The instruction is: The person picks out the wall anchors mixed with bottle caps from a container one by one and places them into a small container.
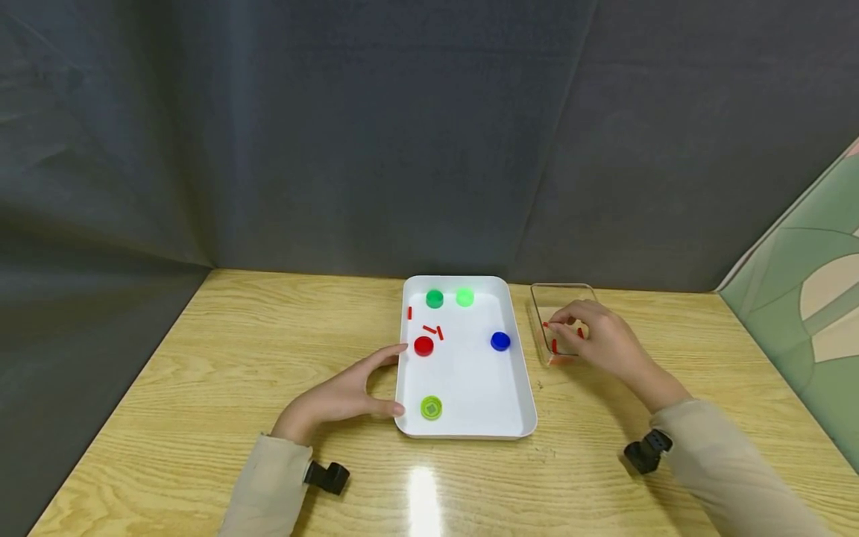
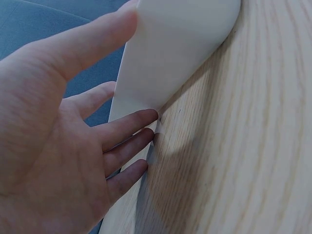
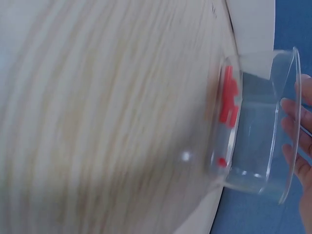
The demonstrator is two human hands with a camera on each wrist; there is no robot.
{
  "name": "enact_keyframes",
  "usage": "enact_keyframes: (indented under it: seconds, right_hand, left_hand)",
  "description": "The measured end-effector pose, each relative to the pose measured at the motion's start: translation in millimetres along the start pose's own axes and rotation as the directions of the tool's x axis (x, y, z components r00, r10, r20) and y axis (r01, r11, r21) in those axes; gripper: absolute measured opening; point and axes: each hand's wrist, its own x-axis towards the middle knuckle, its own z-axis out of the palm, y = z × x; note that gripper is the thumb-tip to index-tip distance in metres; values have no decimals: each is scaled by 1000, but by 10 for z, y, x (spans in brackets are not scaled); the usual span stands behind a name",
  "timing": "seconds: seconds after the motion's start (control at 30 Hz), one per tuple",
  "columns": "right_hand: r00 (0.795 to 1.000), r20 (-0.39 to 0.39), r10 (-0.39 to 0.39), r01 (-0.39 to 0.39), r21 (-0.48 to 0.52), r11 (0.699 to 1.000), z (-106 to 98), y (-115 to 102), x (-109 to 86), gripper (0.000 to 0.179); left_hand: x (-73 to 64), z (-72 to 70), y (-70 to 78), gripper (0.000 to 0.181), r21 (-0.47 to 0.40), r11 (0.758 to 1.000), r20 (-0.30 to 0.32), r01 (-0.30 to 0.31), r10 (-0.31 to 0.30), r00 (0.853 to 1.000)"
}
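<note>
My left hand [image 1: 338, 391] rests at the left side of a white tray [image 1: 470, 430], thumb and forefinger spread along its wall. Seen from the left wrist, the other fingers of this hand [image 2: 63, 131] reach loosely toward the tray's base [image 2: 170, 53]. Over a clear rectangular container [image 1: 562, 285] to the tray's right, my right hand [image 1: 600, 335] is bent with thumb and forefinger together. A short red stick [image 1: 546, 324] shows at those fingertips. More red sticks [image 3: 228, 100] lie on the container's bottom, partly hidden by the hand in the head view.
Inside the tray are a dark green cap [image 1: 435, 298], a light green cap [image 1: 465, 297], a red cap [image 1: 423, 346], a blue cap [image 1: 500, 341], a yellow-green cap [image 1: 432, 407] and 3 red sticks [image 1: 429, 329]. Dark cloth [image 1: 403, 149] hangs behind the wooden table [image 1: 268, 321].
</note>
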Motion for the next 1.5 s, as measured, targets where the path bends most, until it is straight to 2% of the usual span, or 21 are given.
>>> enact_keyframes:
  seconds: [0.4, 0.63, 0.8, 0.97, 1.1, 1.23, 1.5]
  right_hand:
    - [996, -37, -81, 82, 32, 996, 129, -173, 156, 11]
    - [993, -3, -120, 120, 59, 991, 215, -315, 296, 7]
    - [992, 49, -113, 109, 72, 991, 294, -440, 387, 6]
    - [989, 116, -93, 75, 147, 986, 384, -540, 469, 5]
    - [982, 183, -43, 1, 220, 976, 452, -593, 524, 6]
    - [967, 254, -4, -59, 239, 969, 528, -622, 565, 6]
    - [942, 329, -62, -31, 271, 962, 653, -651, 619, 13]
  left_hand:
    - [3, -4, 4, 92, -3, 1000, 0, 5, -5, 1000]
    - [2, -6, 3, 92, 7, 1000, -3, 2, -2, 1000]
    - [-3, -2, 7, 92, 7, 1000, -3, 3, -3, 1000]
    - [-7, 4, 13, 93, 4, 1000, 0, 4, -4, 1000]
    - [-8, -1, 5, 93, 5, 1000, 2, -1, 1, 1000]
    - [-9, -12, -15, 93, -2, 1000, 11, -4, 4, 1000]
    - [-16, -28, -46, 94, -26, 1000, 22, -8, 8, 1000]
